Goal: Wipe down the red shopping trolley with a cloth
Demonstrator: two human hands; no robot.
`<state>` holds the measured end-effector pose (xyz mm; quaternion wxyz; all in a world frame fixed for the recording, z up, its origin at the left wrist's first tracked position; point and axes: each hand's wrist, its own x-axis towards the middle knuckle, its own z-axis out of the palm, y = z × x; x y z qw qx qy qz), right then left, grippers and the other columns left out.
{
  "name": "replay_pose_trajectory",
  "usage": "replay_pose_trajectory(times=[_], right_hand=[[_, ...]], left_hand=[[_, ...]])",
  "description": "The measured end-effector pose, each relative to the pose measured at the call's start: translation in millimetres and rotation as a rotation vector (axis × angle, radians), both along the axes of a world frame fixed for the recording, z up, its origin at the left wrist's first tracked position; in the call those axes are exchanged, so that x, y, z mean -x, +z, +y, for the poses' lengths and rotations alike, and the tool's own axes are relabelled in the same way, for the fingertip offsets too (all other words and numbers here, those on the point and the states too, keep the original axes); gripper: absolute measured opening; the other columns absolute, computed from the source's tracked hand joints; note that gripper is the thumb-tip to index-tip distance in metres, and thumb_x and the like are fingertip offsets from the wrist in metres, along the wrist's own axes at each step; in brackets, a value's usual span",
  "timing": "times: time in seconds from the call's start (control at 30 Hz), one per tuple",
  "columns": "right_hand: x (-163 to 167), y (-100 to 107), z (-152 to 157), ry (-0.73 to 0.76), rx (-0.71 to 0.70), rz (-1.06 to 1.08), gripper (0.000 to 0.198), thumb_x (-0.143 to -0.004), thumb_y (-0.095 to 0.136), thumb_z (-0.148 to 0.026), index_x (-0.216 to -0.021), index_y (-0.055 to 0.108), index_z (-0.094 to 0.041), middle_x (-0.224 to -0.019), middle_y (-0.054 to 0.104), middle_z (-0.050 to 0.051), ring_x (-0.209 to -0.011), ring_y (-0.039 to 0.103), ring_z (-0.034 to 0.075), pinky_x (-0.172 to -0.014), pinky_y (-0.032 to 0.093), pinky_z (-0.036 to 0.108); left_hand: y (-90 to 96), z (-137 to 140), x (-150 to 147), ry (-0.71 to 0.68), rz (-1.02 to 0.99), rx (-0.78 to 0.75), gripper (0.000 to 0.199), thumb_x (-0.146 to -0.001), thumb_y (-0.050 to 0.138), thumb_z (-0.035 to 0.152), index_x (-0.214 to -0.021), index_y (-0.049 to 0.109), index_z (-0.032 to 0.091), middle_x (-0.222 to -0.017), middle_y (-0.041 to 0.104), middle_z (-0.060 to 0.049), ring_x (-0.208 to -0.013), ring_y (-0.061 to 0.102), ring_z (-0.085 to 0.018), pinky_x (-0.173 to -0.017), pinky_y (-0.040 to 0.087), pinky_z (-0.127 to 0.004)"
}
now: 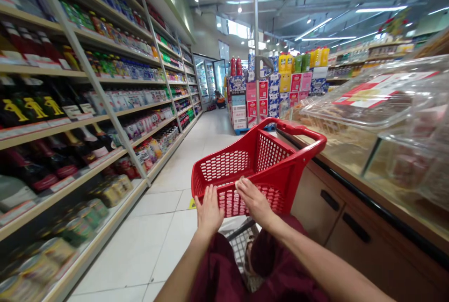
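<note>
Resting at the near rim of the red shopping cart (277,171): both hands, fingers stretched out, neither closed around anything I can see. Left hand (209,212) at the front corner; right hand (254,201) further along the same rim, toward the handle (312,139). Can't tell how hard either presses. Cart sits side-on, just ahead of the knees in maroon trousers (224,264), handle end to the right.

In the way: wood-front counter (315,190) close on the right, cart overlaps its corner in view, contact unclear. Clear plastic packs (382,94) piled on top of it. Straight past the cart, a pole (256,26) and stacked cartons (238,110) with big bottles (303,62) on top. Left side is all shelving (93,75): bottles with yellow figures (33,106), cans (58,249) at the bottom.

Floor (122,232) is pale tile, open lane between shelving and cart. Glass-door coolers (208,75) at the far end. High ceiling, strip lights (329,38).
</note>
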<state>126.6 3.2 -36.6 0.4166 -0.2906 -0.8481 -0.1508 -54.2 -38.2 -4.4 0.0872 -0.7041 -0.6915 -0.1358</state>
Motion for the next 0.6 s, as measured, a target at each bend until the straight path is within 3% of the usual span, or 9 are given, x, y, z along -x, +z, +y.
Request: replay_pose_trajectory(times=[0.07,0.23,0.43,0.6], right_hand=[[8.3,0.6,1.9,0.017,0.010,-0.005,0.037,-0.084,0.035,-0.008,-0.119,0.048,-0.013,-0.124,0.049,0.010,-0.127,0.026,0.020,-0.101,0.032,0.045],[25.2,-14.8,-5.0,0.066,0.048,-0.097,0.037,-0.084,0.033,-0.005,-0.113,0.054,-0.018,-0.114,0.058,0.008,-0.119,0.040,0.016,-0.097,0.040,0.039],[74.8,-5.6,-9.3,0.113,0.033,-0.069,0.037,-0.085,0.033,-0.009,-0.119,0.049,-0.014,-0.123,0.050,0.009,-0.125,0.030,0.019,-0.101,0.033,0.044],[94.5,-32.0,-10.8,0.134,0.030,-0.133,0.029,-0.084,0.041,-0.013,-0.109,0.056,-0.013,-0.107,0.062,0.009,-0.113,0.046,0.017,-0.092,0.044,0.033]], left_hand=[[1.3,-1.4,3.6,0.027,-0.017,0.008,0.063,-0.069,0.039,0.019,-0.130,0.028,0.009,-0.139,0.027,-0.011,-0.128,0.023,-0.023,-0.103,0.011,-0.053],[0.9,-6.9,16.2,-0.024,-0.018,0.007,0.063,-0.068,0.039,0.017,-0.130,0.028,0.010,-0.138,0.028,-0.011,-0.128,0.023,-0.022,-0.103,0.011,-0.053],[-2.2,-13.3,36.1,0.117,-0.084,0.001,0.059,-0.070,0.036,0.013,-0.129,0.030,0.012,-0.136,0.033,-0.012,-0.126,0.028,-0.022,-0.101,0.015,-0.055],[-2.5,-13.6,43.1,0.090,-0.116,0.057,0.065,-0.065,0.035,0.007,-0.129,0.030,0.012,-0.137,0.031,-0.011,-0.127,0.026,-0.019,-0.103,0.017,-0.050]])
